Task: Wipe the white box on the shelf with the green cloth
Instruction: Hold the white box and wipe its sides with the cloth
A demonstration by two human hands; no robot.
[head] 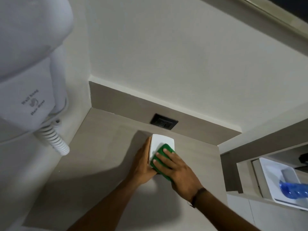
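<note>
Head cam: left hand (pixel 144 161) flat against the white box's (pixel 162 141) side, right hand (pixel 176 170) fingers spread, pressing the green cloth (pixel 162 161) on top.

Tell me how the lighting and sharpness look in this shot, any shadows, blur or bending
Head view: dim, soft indoor light; the hands and forearms throw blurry shadows on the shelf; the close wall hair dryer is soft-focused; wide-angle bending tilts the wall edges; the white box and green cloth read clearly, without glare.
</note>
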